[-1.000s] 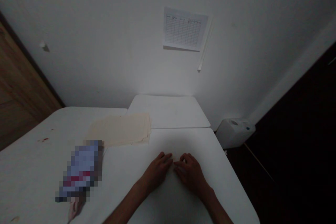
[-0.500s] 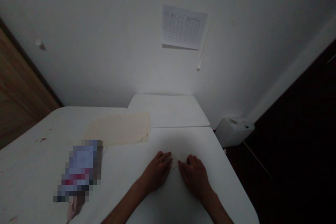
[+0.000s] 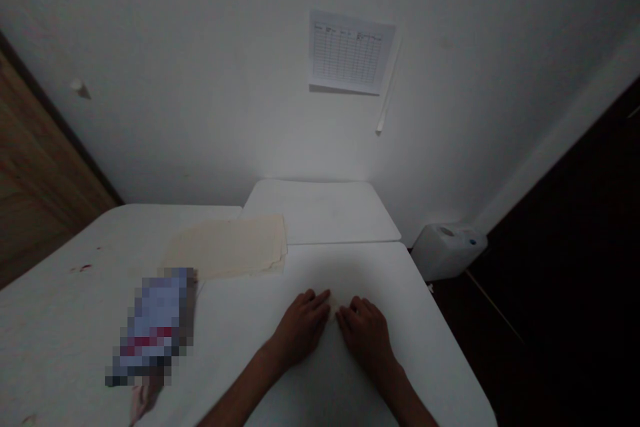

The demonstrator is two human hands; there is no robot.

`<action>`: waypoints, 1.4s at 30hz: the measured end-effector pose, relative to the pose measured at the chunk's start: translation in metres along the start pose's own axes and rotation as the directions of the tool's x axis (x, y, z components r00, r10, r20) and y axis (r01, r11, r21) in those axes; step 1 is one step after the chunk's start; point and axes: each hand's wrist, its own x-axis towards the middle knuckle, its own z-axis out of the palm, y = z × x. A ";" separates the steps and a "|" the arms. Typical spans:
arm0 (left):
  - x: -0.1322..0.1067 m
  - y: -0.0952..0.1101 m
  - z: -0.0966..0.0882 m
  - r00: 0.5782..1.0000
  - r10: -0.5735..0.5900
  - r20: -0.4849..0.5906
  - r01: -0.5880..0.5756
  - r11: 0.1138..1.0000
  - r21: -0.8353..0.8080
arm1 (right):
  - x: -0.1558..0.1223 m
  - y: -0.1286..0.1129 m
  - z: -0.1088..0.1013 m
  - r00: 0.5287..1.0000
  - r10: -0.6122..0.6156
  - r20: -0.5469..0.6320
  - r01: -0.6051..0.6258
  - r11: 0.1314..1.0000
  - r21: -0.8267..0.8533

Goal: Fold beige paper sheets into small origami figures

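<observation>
Between my hands lies a small, thin, pale sheet (image 3: 333, 310), low in contrast against the white table (image 3: 325, 387). My left hand (image 3: 304, 325) is closed at its left side, index finger pointing inward and the fingertips pressing on it. From the right, my right hand (image 3: 366, 335) has its curled fingers and thumb closed at the other edge. Much of the small sheet is hidden under the fingers. Beyond my left hand, a stack of thin cream-coloured sheets (image 3: 230, 247) rests flat on the table.
A blurred-out blue and red packet (image 3: 155, 320) lies left of my forearm. A white board or tabletop (image 3: 325, 210) adjoins the table at the wall. A printed chart (image 3: 351, 52) hangs above. To the right, a white plastic container (image 3: 447, 257) stands past the table edge.
My right hand has shifted slightly left, closer to my left hand. Less of the small pale sheet shows between them. The other things stay in place.
</observation>
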 end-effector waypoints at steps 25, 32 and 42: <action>-0.003 -0.003 0.006 0.965 -0.234 -0.117 0.217 0.966 -0.139 | 0.023 -0.009 -0.011 0.989 0.069 0.134 -0.093 0.980 0.177; 0.000 0.000 0.007 0.929 -0.338 -0.150 0.286 0.913 -0.290 | 0.024 -0.010 -0.003 0.987 0.157 0.032 -0.159 0.930 0.333; 0.000 -0.008 0.008 0.932 -0.341 -0.127 0.215 0.798 -0.562 | 0.035 -0.005 0.007 0.987 0.159 0.018 -0.133 0.752 0.646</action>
